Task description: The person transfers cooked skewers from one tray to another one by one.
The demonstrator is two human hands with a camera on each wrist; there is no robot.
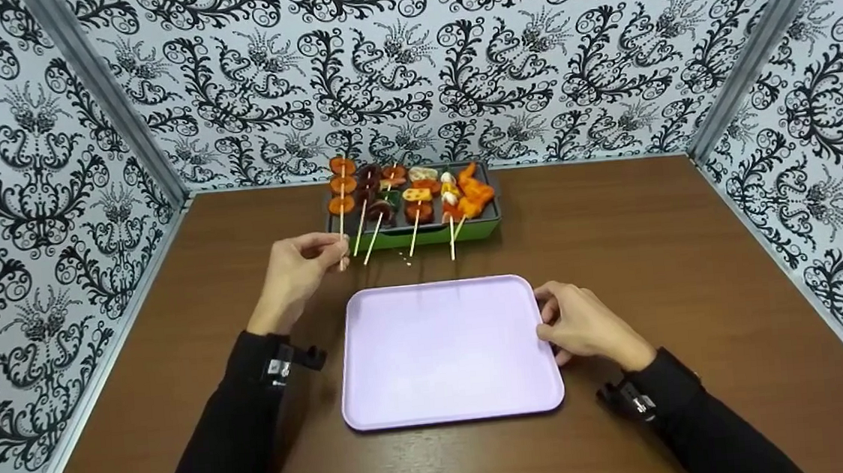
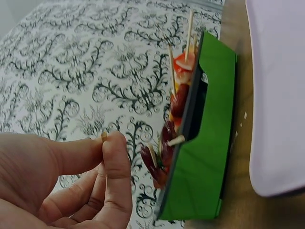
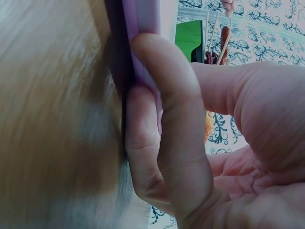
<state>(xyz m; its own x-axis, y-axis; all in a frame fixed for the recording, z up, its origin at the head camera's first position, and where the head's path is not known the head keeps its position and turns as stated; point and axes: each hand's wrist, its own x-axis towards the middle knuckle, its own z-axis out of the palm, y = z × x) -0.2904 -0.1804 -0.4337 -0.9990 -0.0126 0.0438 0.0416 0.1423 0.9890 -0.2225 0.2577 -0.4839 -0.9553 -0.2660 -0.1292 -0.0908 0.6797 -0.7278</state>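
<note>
In the head view my left hand [image 1: 295,273] pinches the lower end of a wooden skewer [image 1: 342,185] threaded with orange round slices. The slices stand over the left end of a small green grill [image 1: 477,230] with a dark top. The left wrist view shows the stick's end [image 2: 104,136] between thumb and forefinger. My right hand [image 1: 586,321] grips the right edge of a lilac tray [image 1: 449,351] lying on the table, thumb over the rim. Close up in the right wrist view, its fingers [image 3: 178,90] lie against the tray's side [image 3: 147,19].
Several more skewers lie across the grill, with dark red pieces [image 1: 366,184], a yellow-topped one [image 1: 417,195] and orange pieces [image 1: 474,191], their sticks jutting toward the tray. Small white crumbs [image 1: 408,263] lie before the grill. Patterned panels [image 1: 408,64] enclose the brown table [image 1: 616,229].
</note>
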